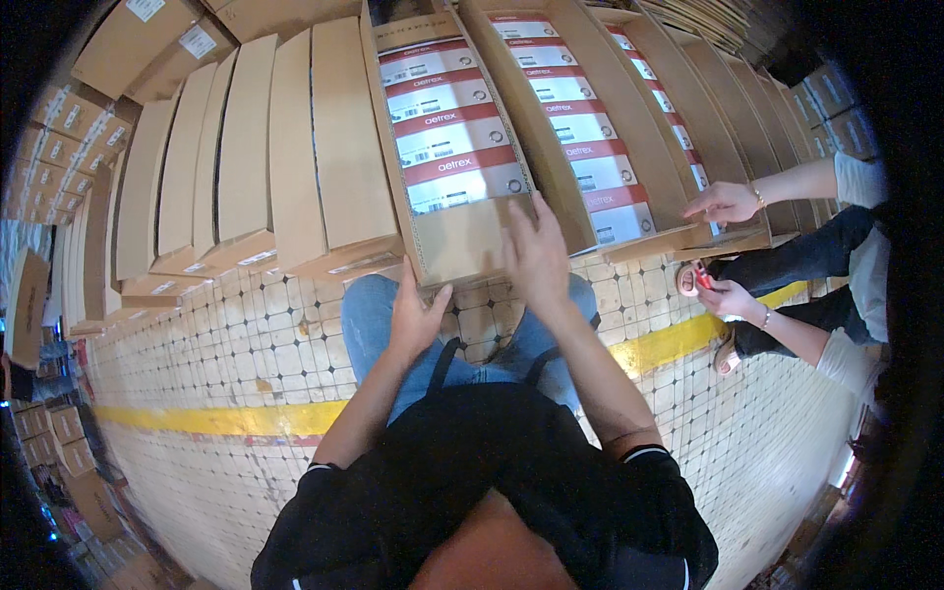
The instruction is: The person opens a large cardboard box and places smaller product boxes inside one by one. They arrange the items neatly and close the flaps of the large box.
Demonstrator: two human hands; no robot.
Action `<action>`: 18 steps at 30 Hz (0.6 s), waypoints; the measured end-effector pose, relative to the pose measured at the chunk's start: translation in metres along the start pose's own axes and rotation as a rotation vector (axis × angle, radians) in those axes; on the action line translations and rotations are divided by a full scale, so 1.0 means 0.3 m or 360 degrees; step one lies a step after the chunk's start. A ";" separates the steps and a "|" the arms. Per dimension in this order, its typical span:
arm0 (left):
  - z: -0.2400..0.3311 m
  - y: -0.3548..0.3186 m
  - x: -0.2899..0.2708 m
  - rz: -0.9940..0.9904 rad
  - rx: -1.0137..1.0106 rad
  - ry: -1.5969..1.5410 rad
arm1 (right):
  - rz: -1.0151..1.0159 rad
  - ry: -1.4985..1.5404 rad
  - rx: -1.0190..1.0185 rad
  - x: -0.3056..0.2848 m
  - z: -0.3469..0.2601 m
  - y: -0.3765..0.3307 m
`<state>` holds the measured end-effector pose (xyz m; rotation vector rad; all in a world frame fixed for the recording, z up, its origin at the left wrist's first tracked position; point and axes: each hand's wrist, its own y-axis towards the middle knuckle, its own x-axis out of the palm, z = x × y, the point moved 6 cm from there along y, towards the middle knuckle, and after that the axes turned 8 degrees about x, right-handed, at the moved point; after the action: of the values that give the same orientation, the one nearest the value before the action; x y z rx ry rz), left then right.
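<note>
In front of me stands a long brown carton [462, 239] holding a row of red-and-white shoe boxes [456, 182]. Its near end is covered by plain cardboard. My left hand [417, 317] rests at the carton's near left corner, fingers stretched along the side and thumb spread apart. Over the near right corner is my right hand [536, 258], slightly blurred, with its fingers extended against or just above the cardboard. Neither hand shows anything held inside it.
Closed long cartons [341, 147] line up to the left; open cartons with more shoe boxes [600, 162] stand to the right. At the right, another person's hand [726, 202] reaches to a carton, the other [729, 298] holding a small red object. A yellow stripe [265, 419] crosses the tiled floor.
</note>
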<state>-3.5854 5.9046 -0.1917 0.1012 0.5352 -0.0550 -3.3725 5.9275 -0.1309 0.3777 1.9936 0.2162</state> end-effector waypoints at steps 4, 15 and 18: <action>0.065 0.142 -0.035 0.0076 0.0197 0.0010 | -0.0089 -0.0197 -0.0354 0.164 -0.095 -0.012; -0.010 0.334 -0.081 -0.0154 -0.0257 -0.0027 | -0.0665 -0.0206 -0.0364 0.293 -0.124 0.131; -0.047 0.331 -0.110 -0.0102 -0.0201 -0.0206 | -0.0452 -0.0137 -0.0527 0.094 -0.193 0.068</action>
<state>-3.6132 6.0058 -0.1787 -0.0428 0.4111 -0.0896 -3.4326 5.9575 -0.1231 -0.1059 1.8597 0.3369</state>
